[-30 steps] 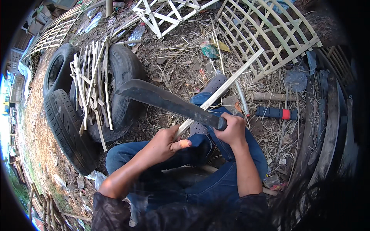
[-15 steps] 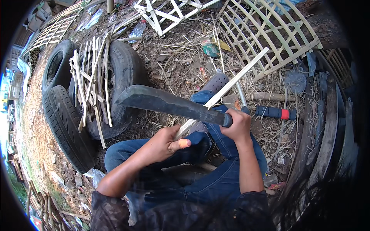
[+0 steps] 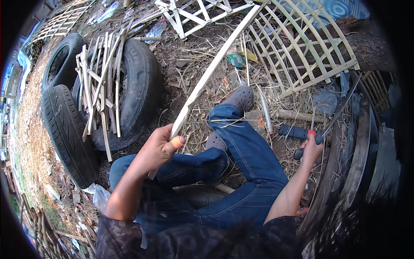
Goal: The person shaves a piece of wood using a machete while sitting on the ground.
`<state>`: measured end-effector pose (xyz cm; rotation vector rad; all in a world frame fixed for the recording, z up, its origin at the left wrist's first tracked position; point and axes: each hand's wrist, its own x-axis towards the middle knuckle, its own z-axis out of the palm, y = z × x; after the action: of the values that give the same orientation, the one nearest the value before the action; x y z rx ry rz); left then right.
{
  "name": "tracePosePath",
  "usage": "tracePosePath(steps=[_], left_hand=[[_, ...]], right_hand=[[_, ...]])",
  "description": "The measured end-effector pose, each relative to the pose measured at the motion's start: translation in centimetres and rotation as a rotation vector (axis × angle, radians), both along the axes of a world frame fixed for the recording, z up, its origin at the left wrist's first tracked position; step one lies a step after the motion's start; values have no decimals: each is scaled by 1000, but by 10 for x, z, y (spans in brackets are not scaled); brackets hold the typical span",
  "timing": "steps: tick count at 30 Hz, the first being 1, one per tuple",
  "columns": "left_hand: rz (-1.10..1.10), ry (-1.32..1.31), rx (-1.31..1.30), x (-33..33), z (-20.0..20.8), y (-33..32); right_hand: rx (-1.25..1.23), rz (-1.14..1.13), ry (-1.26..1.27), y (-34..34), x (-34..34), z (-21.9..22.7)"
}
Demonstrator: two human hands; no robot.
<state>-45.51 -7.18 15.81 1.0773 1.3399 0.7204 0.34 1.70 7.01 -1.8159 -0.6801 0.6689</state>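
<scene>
My left hand (image 3: pixel 159 149) is closed round the lower part of a long pale bamboo strip (image 3: pixel 211 72), which slants up and away to the right. A tan wrap covers that thumb. Out at the right, my right hand (image 3: pixel 311 149) grips a machete (image 3: pixel 342 108) by its dark handle. The blade shows nearly edge-on, pointing away to the upper right, apart from the strip. Just beyond this hand lies a dark, ribbed, handle-like object (image 3: pixel 292 131) with a red band, partly behind my fingers.
Cut strips (image 3: pixel 102 80) lie across old tires (image 3: pixel 144 93) at the left. Woven bamboo lattices (image 3: pixel 308 43) lie at the far side. A metal rod (image 3: pixel 264 110) rests near my shoe (image 3: pixel 240 98). Wooden planks (image 3: pixel 361 151) line the right edge. Dry shavings litter the ground.
My right hand has carried the machete away from the strip, out to the right, and the blade has turned. My left hand has shifted left with the strip, which now stands more steeply.
</scene>
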Motion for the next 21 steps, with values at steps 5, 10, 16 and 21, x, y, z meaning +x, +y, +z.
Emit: tracePosePath(steps=[5, 10, 16, 21], left_hand=[[-7, 3, -25, 25, -9, -2], [-12, 95, -102, 35, -8, -2], [-125, 71, -98, 41, -16, -3], [-185, -233, -363, 48, -19, -13]], right_hand=[[85, 224, 148, -2, -55, 6], [-82, 573, -149, -1, -88, 13], [150, 842, -337, -12, -131, 16], [124, 1097, -382, -33, -161, 11]])
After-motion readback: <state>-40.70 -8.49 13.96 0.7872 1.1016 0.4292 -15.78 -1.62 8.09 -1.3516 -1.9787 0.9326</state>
